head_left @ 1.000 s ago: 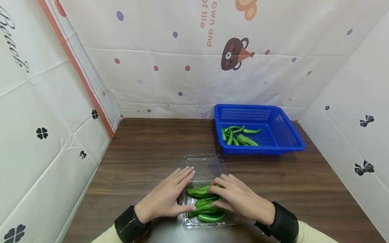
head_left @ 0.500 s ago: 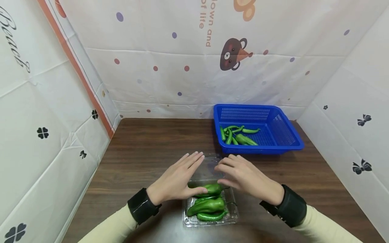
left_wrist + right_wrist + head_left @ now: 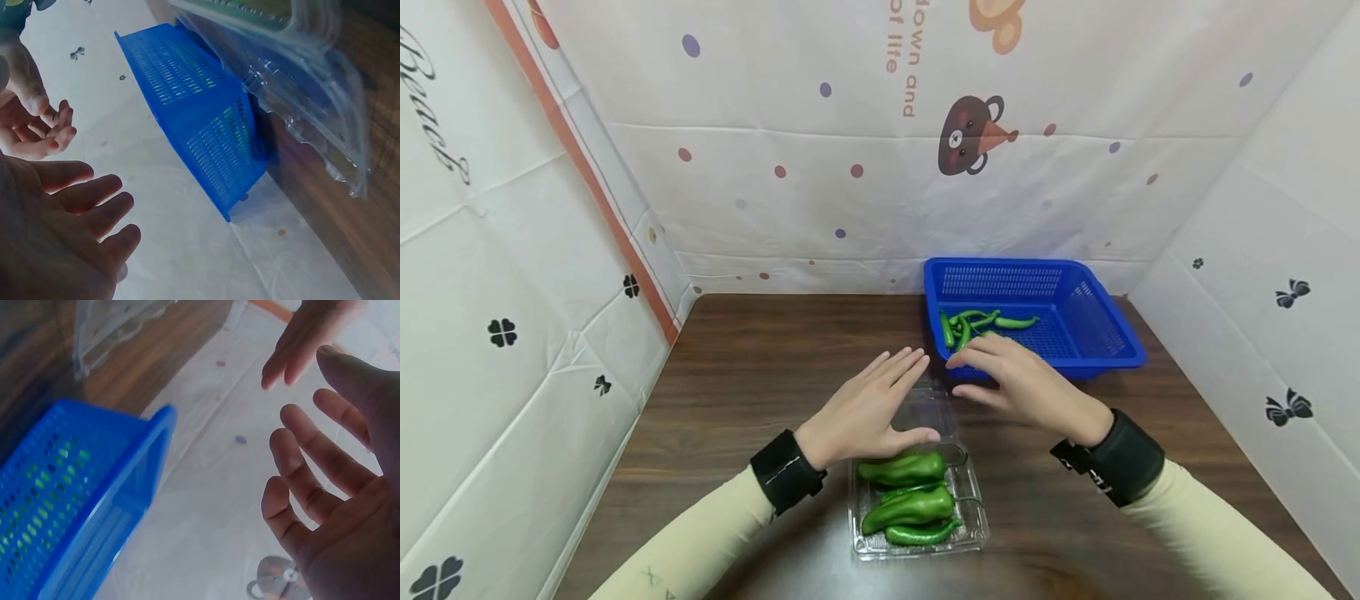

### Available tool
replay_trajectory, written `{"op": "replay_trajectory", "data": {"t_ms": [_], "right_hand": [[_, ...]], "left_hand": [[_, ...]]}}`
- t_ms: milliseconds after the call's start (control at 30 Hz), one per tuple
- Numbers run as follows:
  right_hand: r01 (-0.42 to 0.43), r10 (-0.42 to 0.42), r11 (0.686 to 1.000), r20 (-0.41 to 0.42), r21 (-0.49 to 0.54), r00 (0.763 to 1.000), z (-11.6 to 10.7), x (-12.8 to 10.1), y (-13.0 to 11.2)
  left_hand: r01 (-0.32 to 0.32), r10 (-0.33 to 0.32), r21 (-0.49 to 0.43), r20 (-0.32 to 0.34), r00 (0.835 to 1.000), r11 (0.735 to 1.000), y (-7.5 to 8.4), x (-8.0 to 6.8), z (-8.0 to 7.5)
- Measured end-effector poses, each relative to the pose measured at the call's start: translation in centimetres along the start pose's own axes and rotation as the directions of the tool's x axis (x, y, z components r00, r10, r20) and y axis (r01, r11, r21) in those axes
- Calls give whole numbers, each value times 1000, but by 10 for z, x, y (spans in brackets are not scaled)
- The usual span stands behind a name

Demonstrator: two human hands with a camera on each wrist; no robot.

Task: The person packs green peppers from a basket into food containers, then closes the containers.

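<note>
Both hands (image 3: 868, 408) farther beyond clamshell (image 3: 917, 508).

Bright even light, soft shadows, wide-angle bending at head-view edges, wrist views blurred and washed-out up close

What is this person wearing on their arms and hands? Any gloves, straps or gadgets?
No gloves: both the left hand and the right hand are bare. Each arm is covered by a long, pale cream sleeve reaching to the wrist. Over each cuff sits a wide black wristband, snug like a strap; the left one shows a thin pale line across it, the right one small white markings too small to read.
</note>
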State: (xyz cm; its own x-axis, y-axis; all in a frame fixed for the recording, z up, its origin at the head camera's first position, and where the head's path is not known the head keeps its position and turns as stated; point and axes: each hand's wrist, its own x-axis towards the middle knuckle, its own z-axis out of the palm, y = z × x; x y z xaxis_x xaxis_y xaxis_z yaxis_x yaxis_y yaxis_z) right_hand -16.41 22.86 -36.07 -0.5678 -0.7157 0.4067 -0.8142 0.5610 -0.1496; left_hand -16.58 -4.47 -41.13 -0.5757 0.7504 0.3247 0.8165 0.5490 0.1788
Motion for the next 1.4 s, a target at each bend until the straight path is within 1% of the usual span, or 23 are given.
{"op": "replay_trajectory", "data": {"t_ms": [167, 267, 467, 700, 933, 1067, 1233, 1400], "right_hand": [[-54, 54, 998, 9, 10, 999, -10, 4, 17], [-98, 98, 995, 19, 17, 995, -14, 7, 30], [-193, 191, 981, 74, 26, 979, -18, 8, 59], [-250, 250, 968, 117, -11, 961, -16, 8, 90], [-320, 319, 947, 168, -26, 933, -14, 13, 114], [-357, 359, 933, 200, -50, 911, -13, 17, 128], [-379, 387, 922, 243, -80, 889, -11, 22, 143], [-403, 419, 908, 308, -117, 854, -6, 24, 160]], "left_hand": [[2, -2, 5, 2, 1000, 1000, -3, 12, 1], [11, -11, 6, 14, 1000, 1000, -6, 18, 3], [29, -29, 3, 52, 998, 1000, -11, 26, 8], [46, -46, 2, 78, 996, 999, -13, 35, 12], [45, -45, 4, 94, 995, 999, -17, 43, 14], [49, -50, 13, 113, 992, 999, -20, 46, 14], [47, -51, 31, 120, 992, 998, -22, 51, 14], [52, -57, 37, 141, 988, 998, -22, 54, 16]]}}
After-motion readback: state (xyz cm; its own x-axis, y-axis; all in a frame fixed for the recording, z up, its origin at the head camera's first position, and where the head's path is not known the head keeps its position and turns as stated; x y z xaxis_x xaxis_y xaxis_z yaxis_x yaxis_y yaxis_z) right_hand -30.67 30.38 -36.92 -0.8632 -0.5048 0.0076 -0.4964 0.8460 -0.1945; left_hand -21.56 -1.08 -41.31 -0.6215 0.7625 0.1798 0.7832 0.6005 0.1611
